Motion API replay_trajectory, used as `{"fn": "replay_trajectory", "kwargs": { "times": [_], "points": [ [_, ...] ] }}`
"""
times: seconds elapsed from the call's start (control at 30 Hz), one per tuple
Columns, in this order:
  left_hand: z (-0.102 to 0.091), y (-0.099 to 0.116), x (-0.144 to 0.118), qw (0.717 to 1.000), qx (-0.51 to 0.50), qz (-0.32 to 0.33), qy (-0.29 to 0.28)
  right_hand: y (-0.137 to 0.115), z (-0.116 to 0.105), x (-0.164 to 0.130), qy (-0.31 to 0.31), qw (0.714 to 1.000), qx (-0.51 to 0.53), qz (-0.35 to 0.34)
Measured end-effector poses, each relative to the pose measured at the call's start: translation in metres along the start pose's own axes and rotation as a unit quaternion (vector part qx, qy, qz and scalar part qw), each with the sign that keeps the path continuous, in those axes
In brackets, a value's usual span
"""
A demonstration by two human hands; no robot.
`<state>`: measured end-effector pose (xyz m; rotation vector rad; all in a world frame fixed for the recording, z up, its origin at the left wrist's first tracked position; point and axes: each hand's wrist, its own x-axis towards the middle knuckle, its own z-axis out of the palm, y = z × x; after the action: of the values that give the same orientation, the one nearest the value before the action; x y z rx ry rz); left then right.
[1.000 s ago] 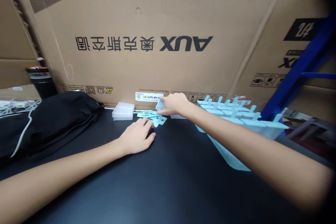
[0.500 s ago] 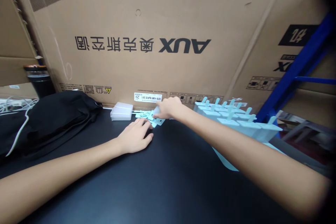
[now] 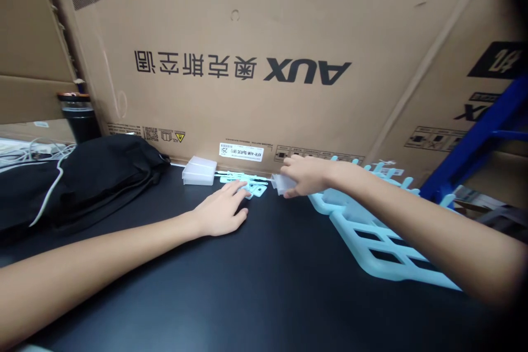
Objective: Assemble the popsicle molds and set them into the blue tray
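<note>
My left hand lies palm down on the table, fingers stretched out. Its fingertips touch a small pile of light-blue popsicle sticks with frame-like ends. My right hand is closed around a translucent popsicle mold just right of the pile; its fingers hide part of the mold. Left of the pile, another translucent mold lies on the table. Under my right forearm, a light-blue rack with rectangular openings holds several light-blue molds, their stick handles upright; the arm hides some of them.
A large cardboard box stands along the back of the black table. On the left are a black cloth bag, white cables and a dark tumbler. A blue metal shelf post rises at the right.
My right hand has moved right, away from the stick pile, with the translucent mold. My left hand stays by the sticks. The view has shifted slightly, and more of the rack shows.
</note>
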<state>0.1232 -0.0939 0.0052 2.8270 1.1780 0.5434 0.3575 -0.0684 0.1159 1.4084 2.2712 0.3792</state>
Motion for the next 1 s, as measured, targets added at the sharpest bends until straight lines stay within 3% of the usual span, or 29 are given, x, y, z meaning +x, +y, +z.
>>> {"fn": "replay_trajectory", "kwargs": {
  "times": [0.13,0.23,0.4,0.6,1.0],
  "points": [
    [0.003,-0.003,0.001,1.000,0.003,0.004,-0.005,0.004,0.011,0.001,-0.058,0.998,0.026,-0.003],
    [0.003,-0.003,0.002,1.000,0.003,0.008,-0.007,0.003,0.017,0.004,-0.064,0.997,0.048,-0.002],
    [0.001,-0.002,0.002,1.000,0.003,0.016,-0.004,0.004,0.030,0.010,-0.050,0.996,0.067,0.019],
    [0.001,-0.001,0.002,1.000,0.000,0.012,-0.005,0.007,0.039,0.016,0.013,0.998,0.056,-0.010],
    [0.000,-0.001,0.001,1.000,0.005,0.024,0.005,-0.007,0.025,0.010,0.003,0.999,0.033,0.022]
  ]
}}
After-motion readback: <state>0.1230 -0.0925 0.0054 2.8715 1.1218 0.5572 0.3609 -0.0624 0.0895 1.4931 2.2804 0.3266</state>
